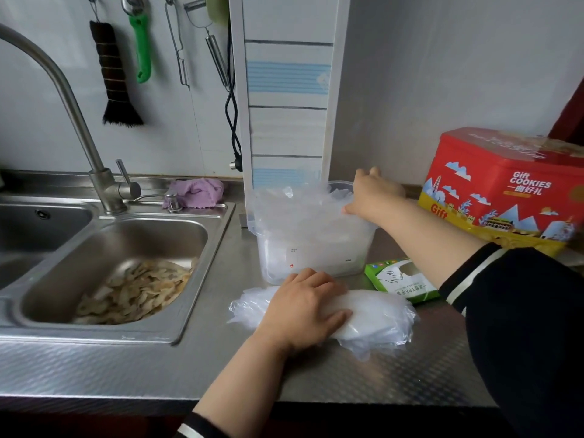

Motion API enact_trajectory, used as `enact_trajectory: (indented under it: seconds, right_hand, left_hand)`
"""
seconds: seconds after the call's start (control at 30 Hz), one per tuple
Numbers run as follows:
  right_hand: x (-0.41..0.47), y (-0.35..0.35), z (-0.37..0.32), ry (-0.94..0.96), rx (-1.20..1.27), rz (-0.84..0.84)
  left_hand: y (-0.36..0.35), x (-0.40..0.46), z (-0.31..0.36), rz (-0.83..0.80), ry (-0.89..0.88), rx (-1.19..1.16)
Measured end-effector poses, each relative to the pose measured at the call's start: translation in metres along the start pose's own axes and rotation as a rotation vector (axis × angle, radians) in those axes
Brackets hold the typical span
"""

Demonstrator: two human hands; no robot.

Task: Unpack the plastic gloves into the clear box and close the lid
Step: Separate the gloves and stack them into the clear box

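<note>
The loose stack of plastic gloves (363,317) lies on the steel counter (395,374) near its front edge, just before the clear box (313,248), which already brims with gloves, probably waiting its turn. The left hand (303,308) rests on the stack, fingers curled over it, likely keeping it together. The right hand (373,194) reaches over the box's far rim; whether it pinches anything I cannot tell. The empty green carton (401,279) touches the stack's right end
</note>
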State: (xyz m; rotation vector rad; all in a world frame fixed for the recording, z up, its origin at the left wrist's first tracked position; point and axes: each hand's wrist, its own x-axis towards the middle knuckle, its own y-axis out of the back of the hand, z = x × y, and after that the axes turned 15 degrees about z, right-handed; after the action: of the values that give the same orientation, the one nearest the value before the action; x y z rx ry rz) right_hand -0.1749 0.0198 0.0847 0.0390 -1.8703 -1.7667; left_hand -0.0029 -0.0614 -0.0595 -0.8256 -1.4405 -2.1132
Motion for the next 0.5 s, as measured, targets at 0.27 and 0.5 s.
enact_trajectory:
  seconds: [0.27,0.5]
  right_hand:
    - [-0.024,0.001,0.023,0.250,0.526,0.526]
    - [-0.090,0.011,0.036,0.250,0.834,0.217]
  left_hand:
    - [-0.003,0.002,-0.003,0.229,0.031,-0.053]
    - [0.006,0.004,0.004,0.542,0.186,-0.078]
